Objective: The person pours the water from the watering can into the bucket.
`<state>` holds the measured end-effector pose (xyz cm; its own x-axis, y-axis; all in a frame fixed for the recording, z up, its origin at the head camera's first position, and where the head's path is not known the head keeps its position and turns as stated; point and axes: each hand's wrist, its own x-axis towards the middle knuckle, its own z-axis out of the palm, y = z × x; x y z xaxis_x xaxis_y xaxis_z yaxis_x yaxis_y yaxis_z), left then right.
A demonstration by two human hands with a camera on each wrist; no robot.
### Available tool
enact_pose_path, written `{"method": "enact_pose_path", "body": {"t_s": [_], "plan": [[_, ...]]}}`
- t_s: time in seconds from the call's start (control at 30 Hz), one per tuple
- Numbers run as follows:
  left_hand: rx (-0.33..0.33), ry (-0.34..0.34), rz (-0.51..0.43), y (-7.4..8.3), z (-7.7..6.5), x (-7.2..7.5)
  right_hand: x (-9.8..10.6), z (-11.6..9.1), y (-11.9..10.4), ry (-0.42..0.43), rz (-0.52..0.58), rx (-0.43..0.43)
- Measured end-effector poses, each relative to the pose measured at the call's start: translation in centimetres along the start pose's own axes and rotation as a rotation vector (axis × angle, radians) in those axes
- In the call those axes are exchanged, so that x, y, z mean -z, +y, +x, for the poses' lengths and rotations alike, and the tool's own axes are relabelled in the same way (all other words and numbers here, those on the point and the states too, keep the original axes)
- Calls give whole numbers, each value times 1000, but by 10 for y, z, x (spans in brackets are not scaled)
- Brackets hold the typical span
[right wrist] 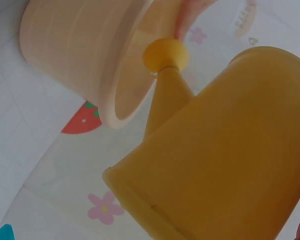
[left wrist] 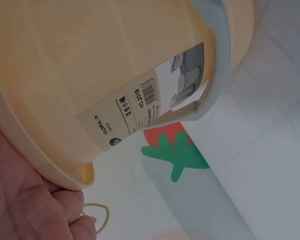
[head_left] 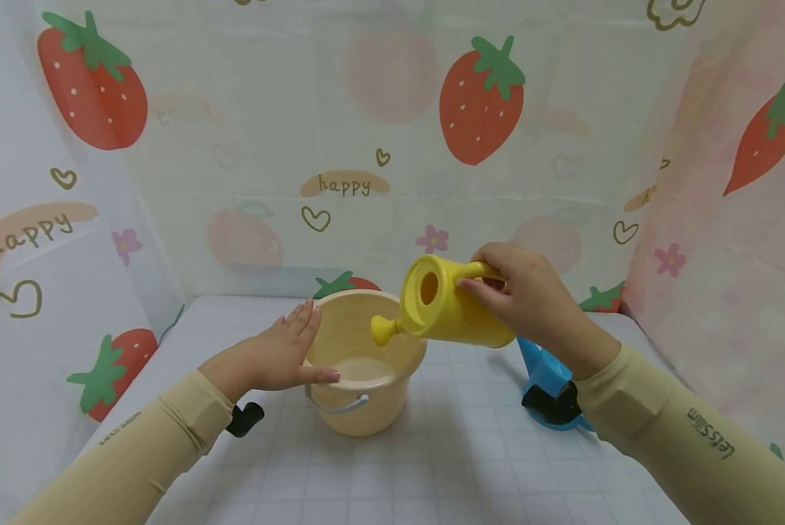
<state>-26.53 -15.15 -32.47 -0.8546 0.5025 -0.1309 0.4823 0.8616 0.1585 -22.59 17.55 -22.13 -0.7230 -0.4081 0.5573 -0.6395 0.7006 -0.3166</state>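
My right hand [head_left: 524, 288] grips the handle of a yellow watering can [head_left: 458, 313], which is tipped on its side. Its spout, ending in a round rose [head_left: 384, 330], reaches over the opening of a cream bucket [head_left: 362, 405]. In the right wrist view the can [right wrist: 225, 150] fills much of the picture and the rose [right wrist: 165, 55] is at the bucket's mouth. My left hand [head_left: 271, 359] rests against the bucket's left rim, fingers outstretched and thumb across the near side. A label [left wrist: 125, 112] shows on the bucket in the left wrist view. No water can be made out.
A blue watering can [head_left: 546, 383] stands on the table at the right, partly behind my right forearm. The bucket's grey handle [head_left: 346, 405] hangs down in front. Strawberry-print sheets [head_left: 268, 146] surround the white tabletop [head_left: 432, 452].
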Motion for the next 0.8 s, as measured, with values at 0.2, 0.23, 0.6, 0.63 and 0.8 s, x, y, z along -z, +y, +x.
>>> {"method": "enact_pose_path", "body": {"t_s": [0.2,0.23,0.6,0.63,0.8], "plan": [[-4,3,1,0,0,0,-1,0,0,-2,-17,4],[-7,5,-1,0,0,0,-1,0,0,-2,-18,6],[-1,5,2,-1,2,-1,-3,1,1,2,-18,12],[-3,8,3,-1,3,-2,-3,1,1,2,-20,12],[-8,13,4,-2,3,-3,-3,1,1,-1,-19,9]]}}
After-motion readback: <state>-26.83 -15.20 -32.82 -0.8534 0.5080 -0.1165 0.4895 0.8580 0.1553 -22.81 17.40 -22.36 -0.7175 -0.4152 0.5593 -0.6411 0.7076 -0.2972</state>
